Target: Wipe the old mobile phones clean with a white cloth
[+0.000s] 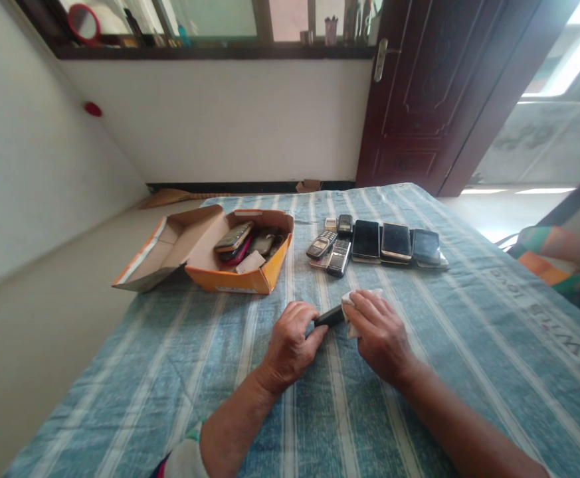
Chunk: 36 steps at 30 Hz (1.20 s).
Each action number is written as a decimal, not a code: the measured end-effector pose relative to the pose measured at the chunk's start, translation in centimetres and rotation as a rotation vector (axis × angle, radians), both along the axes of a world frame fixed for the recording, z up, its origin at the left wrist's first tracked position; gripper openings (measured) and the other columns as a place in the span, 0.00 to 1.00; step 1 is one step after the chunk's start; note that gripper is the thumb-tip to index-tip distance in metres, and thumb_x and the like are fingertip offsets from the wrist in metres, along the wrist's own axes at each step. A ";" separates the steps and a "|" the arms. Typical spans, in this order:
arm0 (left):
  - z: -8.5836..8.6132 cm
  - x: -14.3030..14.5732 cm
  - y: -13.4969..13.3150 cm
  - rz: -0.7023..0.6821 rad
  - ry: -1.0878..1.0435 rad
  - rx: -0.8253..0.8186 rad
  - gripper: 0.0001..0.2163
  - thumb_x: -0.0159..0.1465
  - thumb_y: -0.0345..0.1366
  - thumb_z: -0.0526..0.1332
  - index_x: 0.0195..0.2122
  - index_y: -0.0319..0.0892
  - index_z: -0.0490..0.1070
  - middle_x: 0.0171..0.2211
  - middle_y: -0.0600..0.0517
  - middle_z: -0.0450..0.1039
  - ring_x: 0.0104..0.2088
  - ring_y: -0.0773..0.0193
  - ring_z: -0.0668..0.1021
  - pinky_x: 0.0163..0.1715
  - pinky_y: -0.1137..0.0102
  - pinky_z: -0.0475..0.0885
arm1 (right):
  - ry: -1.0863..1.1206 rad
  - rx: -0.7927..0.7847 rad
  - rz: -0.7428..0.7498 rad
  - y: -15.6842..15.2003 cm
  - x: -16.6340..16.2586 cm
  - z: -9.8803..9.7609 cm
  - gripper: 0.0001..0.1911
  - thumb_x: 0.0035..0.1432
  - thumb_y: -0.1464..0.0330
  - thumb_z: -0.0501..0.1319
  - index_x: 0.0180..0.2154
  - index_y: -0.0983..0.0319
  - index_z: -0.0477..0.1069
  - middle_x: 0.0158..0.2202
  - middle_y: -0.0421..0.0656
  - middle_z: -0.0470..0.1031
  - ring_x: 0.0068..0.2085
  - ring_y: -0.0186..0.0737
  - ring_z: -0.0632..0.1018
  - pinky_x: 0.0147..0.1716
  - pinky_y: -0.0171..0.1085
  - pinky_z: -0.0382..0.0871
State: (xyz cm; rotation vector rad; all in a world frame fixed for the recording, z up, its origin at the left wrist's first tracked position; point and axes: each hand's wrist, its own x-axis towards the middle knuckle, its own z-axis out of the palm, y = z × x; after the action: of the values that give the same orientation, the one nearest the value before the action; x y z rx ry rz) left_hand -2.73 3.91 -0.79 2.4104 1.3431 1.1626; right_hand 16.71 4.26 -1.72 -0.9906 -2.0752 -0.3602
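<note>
Head view — left hand [294,337] grips dark object [330,317], right hand [378,326] clasps cloth [351,329]; phones [367,240] lie out at one o'clock — at eleven, box [230,280] holds more.

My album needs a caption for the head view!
Left hand grips a black phone; right hand holds a white cloth against it.

Grey left sleeve [186,461], green patch [194,430], dark and red strip [159,469], bare left hand [292,340], bare right hand [382,335]
</note>
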 end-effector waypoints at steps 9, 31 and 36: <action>-0.1 0.2 0.0 -0.003 -0.008 0.068 0.04 0.59 0.26 0.59 0.31 0.41 0.68 0.30 0.49 0.74 0.35 0.59 0.75 0.36 0.64 0.75 | -0.027 -0.033 0.108 -1.5 -2.8 0.8 0.16 0.67 0.74 0.47 0.41 0.66 0.74 0.43 0.49 0.77 0.48 0.46 0.74 0.47 0.45 0.65; -0.1 0.4 0.0 -0.016 -0.006 0.040 0.04 0.60 0.28 0.60 0.30 0.42 0.68 0.29 0.49 0.74 0.34 0.59 0.75 0.35 0.65 0.73 | -0.052 -0.052 0.043 -1.2 -2.5 0.9 0.17 0.67 0.73 0.47 0.39 0.65 0.75 0.38 0.49 0.76 0.46 0.45 0.73 0.46 0.44 0.65; 0.0 0.5 0.0 -0.016 0.011 0.014 0.04 0.59 0.28 0.61 0.29 0.41 0.68 0.30 0.49 0.73 0.34 0.59 0.75 0.36 0.64 0.73 | -0.041 -0.061 -0.007 -0.4 -1.5 1.1 0.17 0.66 0.74 0.47 0.38 0.64 0.75 0.36 0.48 0.75 0.44 0.45 0.72 0.44 0.44 0.64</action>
State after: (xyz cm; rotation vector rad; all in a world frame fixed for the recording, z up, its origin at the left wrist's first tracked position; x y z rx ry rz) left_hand -2.23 3.89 -0.79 2.4362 1.3209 1.1607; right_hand 15.25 3.81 -0.63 -1.0352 -2.1315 -0.3248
